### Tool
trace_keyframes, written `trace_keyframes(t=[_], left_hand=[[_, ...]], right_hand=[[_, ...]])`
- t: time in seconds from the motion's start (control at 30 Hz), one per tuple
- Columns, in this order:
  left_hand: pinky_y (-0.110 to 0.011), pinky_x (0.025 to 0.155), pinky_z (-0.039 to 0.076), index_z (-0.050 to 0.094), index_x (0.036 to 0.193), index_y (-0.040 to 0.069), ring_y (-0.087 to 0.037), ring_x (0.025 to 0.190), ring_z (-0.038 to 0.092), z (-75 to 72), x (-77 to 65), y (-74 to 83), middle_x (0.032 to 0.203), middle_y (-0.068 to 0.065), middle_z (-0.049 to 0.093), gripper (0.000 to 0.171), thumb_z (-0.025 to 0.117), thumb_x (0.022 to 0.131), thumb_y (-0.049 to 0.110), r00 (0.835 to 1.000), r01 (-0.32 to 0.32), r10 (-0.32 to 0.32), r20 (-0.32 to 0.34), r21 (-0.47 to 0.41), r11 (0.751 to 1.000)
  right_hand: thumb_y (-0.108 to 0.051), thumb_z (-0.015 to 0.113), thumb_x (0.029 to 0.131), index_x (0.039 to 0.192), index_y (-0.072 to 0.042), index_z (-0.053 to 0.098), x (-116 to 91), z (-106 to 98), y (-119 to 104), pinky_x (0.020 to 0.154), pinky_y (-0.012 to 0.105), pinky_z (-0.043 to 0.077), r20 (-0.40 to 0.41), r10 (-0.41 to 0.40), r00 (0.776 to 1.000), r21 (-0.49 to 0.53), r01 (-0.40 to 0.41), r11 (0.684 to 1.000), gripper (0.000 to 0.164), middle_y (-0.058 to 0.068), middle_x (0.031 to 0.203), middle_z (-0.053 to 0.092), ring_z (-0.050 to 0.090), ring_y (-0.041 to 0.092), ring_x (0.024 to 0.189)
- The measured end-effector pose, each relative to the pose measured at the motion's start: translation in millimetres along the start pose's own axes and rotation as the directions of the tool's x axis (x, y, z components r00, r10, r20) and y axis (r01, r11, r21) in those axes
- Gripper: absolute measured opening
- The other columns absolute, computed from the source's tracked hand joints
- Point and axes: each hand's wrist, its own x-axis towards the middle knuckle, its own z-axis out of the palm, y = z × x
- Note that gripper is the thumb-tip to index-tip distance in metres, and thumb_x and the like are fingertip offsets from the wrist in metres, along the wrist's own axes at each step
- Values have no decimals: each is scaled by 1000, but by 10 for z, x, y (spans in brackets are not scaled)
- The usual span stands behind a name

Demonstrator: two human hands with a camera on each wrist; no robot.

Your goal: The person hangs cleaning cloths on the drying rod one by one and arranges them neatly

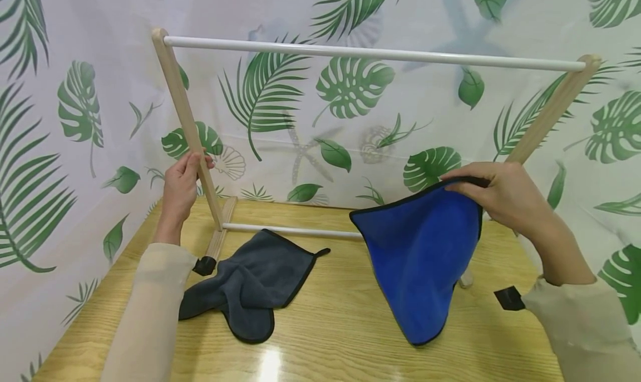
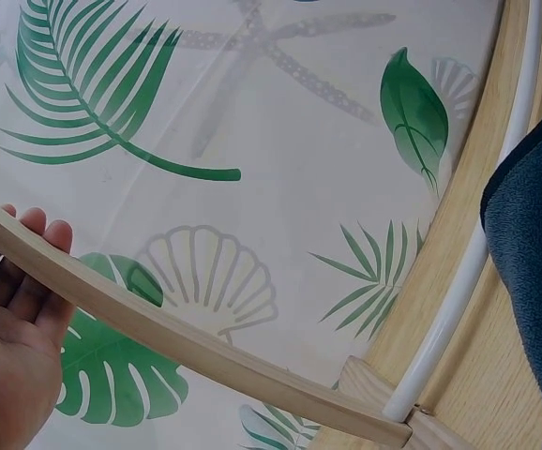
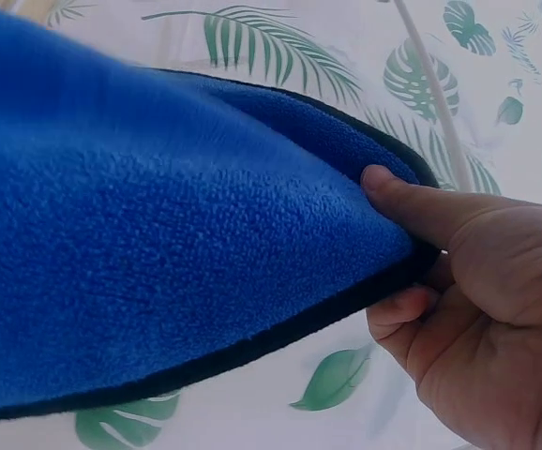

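My right hand (image 1: pixel 518 196) pinches a blue towel (image 1: pixel 420 259) by one black-edged corner. The towel hangs down in folds in front of the rack's right side. In the right wrist view, the thumb (image 3: pixel 412 202) lies on the blue pile, with the other fingers behind the edge. My left hand (image 1: pixel 181 184) grips the left wooden upright of a rack (image 1: pixel 182 104). From the left wrist, the fingers (image 2: pixel 35 267) show behind that upright, while most of the thumb is out of view. A dark grey towel (image 1: pixel 270 271) lies crumpled on the table below.
The rack has a white top bar (image 1: pixel 375 53) and a white lower bar (image 1: pixel 295 231). Its right upright (image 1: pixel 551 109) leans outward, partly behind my right hand. A wood-grain table (image 1: pixel 330 326) carries everything. Leaf-patterned sheeting (image 1: pixel 280 165) encloses the back and sides.
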Motion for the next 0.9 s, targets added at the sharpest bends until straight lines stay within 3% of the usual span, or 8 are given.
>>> trace_keyframes(t=[0.23,0.43,0.67,0.8,0.9], left_hand=[[-42,109,45,59,143,1,-13,111,63,-1,-4,4,106,5,69,53,47,109,40,1000,10,-10,5,9,1000],[-41,110,45,59,142,0,-13,111,63,4,-4,2,108,0,69,52,47,109,39,1000,17,-17,-3,-1,1000],[-40,109,45,61,141,2,-12,110,63,1,-25,20,106,2,68,51,47,109,39,1000,14,-14,-5,2,1000],[-40,108,46,61,141,4,-11,109,63,-2,-35,28,110,-2,69,51,48,108,40,1000,9,-9,-5,3,1000],[-39,108,46,62,141,5,-11,108,64,-6,-38,30,109,0,70,51,49,108,41,1000,8,-8,-5,3,1000]], right_hand=[[1,74,94,114,-13,80,89,-148,-61,62,10,44,-2,7,1000,-29,-7,1000,26,11,109,76,63,-5,83],[2,73,94,115,-12,80,188,-291,-69,57,13,41,2,15,1000,-31,-15,999,26,15,108,76,59,-6,74],[-5,70,99,117,-12,79,320,-458,-102,58,13,40,11,54,998,-36,-54,998,22,17,110,76,56,-8,77],[-10,67,102,120,-12,78,392,-546,-109,62,9,40,6,70,998,-49,-70,996,22,19,114,74,51,-17,85],[-10,66,103,122,-10,78,441,-610,-118,61,9,39,-9,66,998,-70,-67,995,22,20,114,74,52,-14,81]])
